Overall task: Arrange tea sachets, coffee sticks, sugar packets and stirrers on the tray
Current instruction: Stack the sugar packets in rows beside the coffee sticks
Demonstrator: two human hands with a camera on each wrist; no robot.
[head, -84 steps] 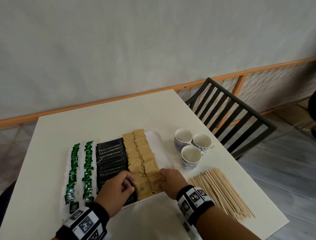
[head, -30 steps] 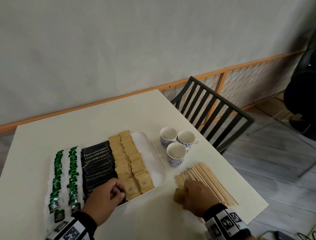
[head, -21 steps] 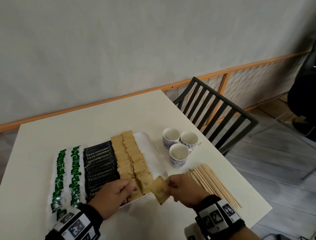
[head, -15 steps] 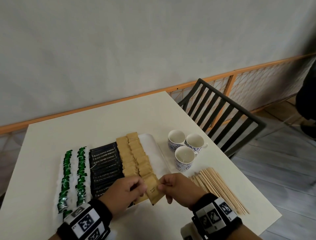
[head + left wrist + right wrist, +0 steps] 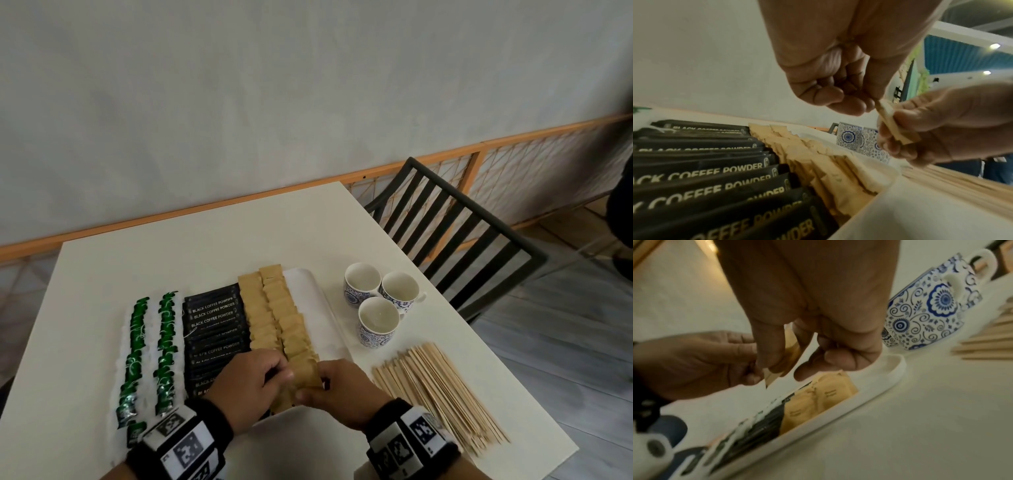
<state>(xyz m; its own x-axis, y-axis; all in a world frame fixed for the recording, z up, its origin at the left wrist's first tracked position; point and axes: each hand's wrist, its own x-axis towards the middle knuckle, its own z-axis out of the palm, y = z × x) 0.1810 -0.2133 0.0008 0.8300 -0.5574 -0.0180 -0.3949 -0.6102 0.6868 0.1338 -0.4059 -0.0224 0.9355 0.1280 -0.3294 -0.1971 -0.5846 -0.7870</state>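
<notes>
Head view: left hand [image 5: 248,383] and right hand [image 5: 337,387], each grip pinched on one brown sugar packet [image 5: 305,371] above tray [image 5: 308,291]

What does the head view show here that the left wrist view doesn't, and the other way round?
Only the head view shows the green tea sachets, the chair and three cups from above. Only the left wrist view shows the left hand from the palm side, its fingertips pinching the brown sugar packet. Both show the right hand on that packet, coffee sticks, stirrers.

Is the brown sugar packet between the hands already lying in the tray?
Not yet: both hands pinch the sugar packet above the tray, clear of the rows.
</notes>
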